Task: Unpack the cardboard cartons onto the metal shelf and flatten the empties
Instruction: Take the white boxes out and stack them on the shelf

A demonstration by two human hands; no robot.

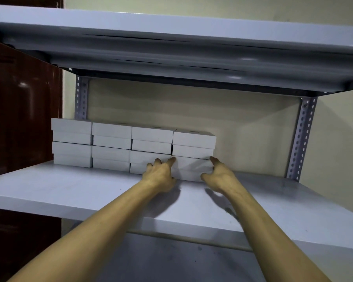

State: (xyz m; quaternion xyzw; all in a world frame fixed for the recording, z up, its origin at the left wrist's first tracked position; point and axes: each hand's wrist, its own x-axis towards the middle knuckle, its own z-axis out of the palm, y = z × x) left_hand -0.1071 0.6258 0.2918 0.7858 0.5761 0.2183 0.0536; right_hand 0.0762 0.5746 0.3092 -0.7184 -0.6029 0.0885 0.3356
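Now | step: squaring up the end stack | left hand [161,174] presses fingers on bottom white box [191,169], right hand [220,176] cups its right end | box at back edge of metal shelf [69,190] | push evenly, flush with neighbouring stack [151,147]; upper box [193,142] may slide.

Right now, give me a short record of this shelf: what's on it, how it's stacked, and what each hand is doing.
surface: grey metal shelf, with another level above it
load: white boxes, four columns, two high, at the back left
left hand: fingers spread against the fronts of the bottom boxes in the third and fourth columns
right hand: fingers curled round the right end of the bottom right box
cartons: none in view
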